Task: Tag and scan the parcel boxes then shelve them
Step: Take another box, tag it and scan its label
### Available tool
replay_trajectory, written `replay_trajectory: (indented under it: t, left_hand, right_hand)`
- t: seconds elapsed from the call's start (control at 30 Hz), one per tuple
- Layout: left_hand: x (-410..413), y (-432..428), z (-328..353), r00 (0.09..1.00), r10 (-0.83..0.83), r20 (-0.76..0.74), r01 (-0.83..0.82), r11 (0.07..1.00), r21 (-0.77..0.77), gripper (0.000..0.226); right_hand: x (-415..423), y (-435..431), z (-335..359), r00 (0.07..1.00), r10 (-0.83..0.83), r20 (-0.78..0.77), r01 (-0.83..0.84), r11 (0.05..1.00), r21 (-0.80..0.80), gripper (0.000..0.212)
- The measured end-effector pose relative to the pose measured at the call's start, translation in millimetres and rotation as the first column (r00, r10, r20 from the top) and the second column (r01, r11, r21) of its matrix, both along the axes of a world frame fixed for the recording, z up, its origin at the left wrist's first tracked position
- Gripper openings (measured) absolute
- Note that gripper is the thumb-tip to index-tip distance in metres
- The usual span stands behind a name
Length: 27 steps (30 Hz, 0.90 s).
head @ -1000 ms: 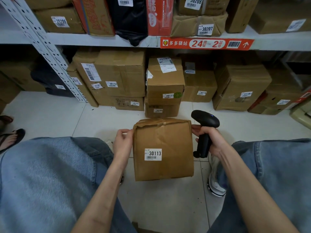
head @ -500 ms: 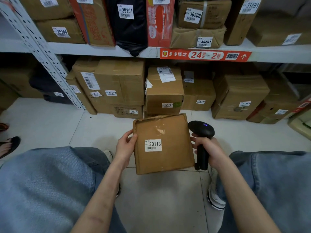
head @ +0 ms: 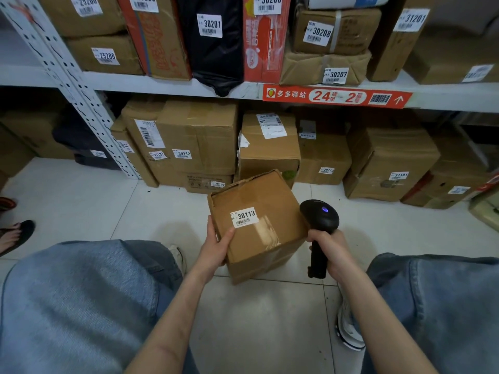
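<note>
**Head view: parcel 30113 in hand before the bottom shelf bay**

At the far left edge a sandalled foot stands on the pale tiled floor, well apart from the work. A white perforated upright slants down to the tiles. An open stretch of floor lies between it and the person's left knee in blue denim.

The left hand grips the left edge of the parcel box. Its thumb presses on the upper face, just below the white label that reads 30113, and the other fingers curl behind the side, out of sight. The parcel box sits tilted between the knees, one corner pointing down at the tiles; whether that corner touches the floor I cannot tell. Its far edge comes close to the cartons stacked under the shelf board, near the carton marked 30112 and just in front of a taller carton.

Just beside the box's right edge hangs the black scanner, a violet light on its head. The right hand has its fingers wrapped tight round the handle. Above, a red strip runs along the shelf front. Bare tile opens to the right of the scanner, up to the carton marked 31101. A white shoe and the right knee close the right side
</note>
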<state>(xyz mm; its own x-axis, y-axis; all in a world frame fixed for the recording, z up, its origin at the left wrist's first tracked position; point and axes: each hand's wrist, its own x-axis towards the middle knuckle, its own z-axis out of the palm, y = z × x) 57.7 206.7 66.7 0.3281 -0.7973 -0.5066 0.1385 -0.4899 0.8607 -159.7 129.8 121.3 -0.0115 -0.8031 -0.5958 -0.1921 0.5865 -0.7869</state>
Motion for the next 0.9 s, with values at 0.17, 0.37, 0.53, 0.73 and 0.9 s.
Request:
replay_trajectory:
  t: [0.17, 0.37, 0.53, 0.73, 0.9]
  left_hand:
    - [5, -8, 0, 1.000, -0.002, 0.016, 0.001, 1.000, 0.030, 0.066]
    - [-9, -3, -7, 0.997, 0.036, 0.073, -0.038, 0.999, 0.016, 0.071]
    - [-35, 4, -13, 0.992, 0.087, 0.089, -0.085, 0.996, -0.022, 0.075]
    - [-38, 5, -17, 0.988, 0.122, 0.098, -0.117, 0.991, -0.062, 0.073]
    - [-42, 8, -18, 0.983, 0.149, 0.111, -0.140, 0.987, -0.085, 0.079]
  right_hand:
    - [6, 1, -9, 0.994, -0.109, 0.026, 0.111, 0.992, -0.058, 0.009]
    - [10, 9, -14, 0.992, -0.092, -0.091, 0.065, 0.962, -0.267, 0.021]
    - [26, 31, 1, 0.981, 0.157, -0.110, -0.186, 0.922, -0.340, 0.017]
    - [44, 62, 5, 0.941, 0.306, -0.147, -0.337, 0.894, -0.294, 0.008]
    - [48, 85, 8, 0.929, 0.346, -0.129, -0.369, 0.879, -0.301, 0.022]
